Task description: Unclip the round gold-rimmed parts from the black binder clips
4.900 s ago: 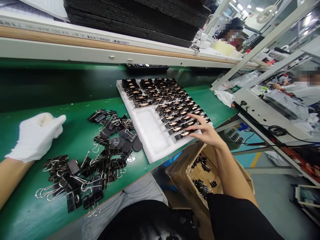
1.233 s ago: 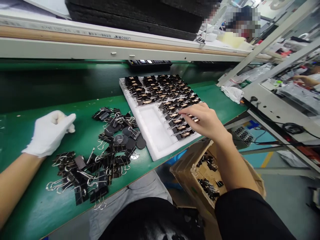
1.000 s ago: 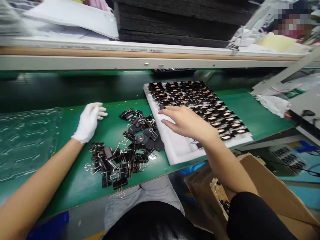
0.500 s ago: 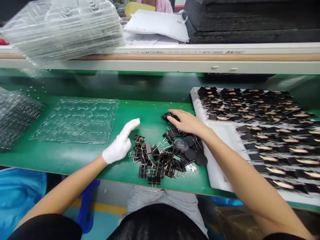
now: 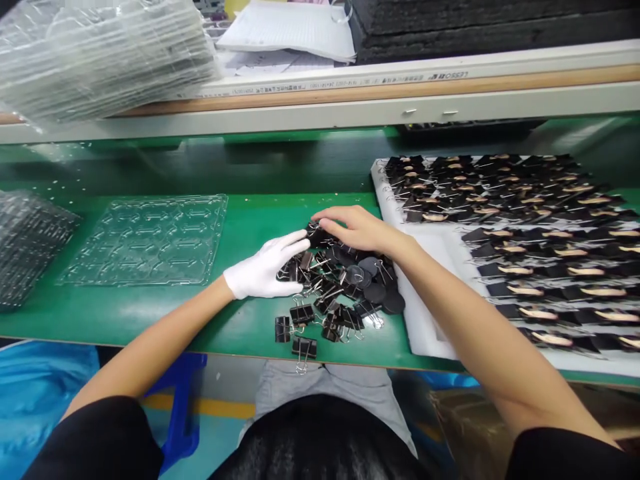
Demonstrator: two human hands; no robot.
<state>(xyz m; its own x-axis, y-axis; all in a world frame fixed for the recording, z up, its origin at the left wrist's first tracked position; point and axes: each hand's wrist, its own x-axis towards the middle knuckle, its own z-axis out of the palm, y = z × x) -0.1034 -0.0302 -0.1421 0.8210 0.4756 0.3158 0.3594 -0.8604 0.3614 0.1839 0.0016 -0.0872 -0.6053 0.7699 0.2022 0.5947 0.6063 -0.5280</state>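
Note:
A loose pile of black binder clips with silver wire handles lies on the green bench, and flat black discs are mixed into its right side. My left hand, in a white glove, rests against the left edge of the pile with its fingers spread. Bare, my right hand lies palm down over the far side of the pile, fingers apart, touching several clips. What is under its palm is hidden.
A clear moulded tray lies at left, beside a stack of similar trays. At right, a white foam tray holds rows of black clipped pieces. Along the back runs a shelf bearing clear trays, papers and black foam.
My left hand has moved right onto the pile and spread its fingers. Some clips have shifted away from me and bunched up. My right hand stays over the far clips. The view has tilted slightly.

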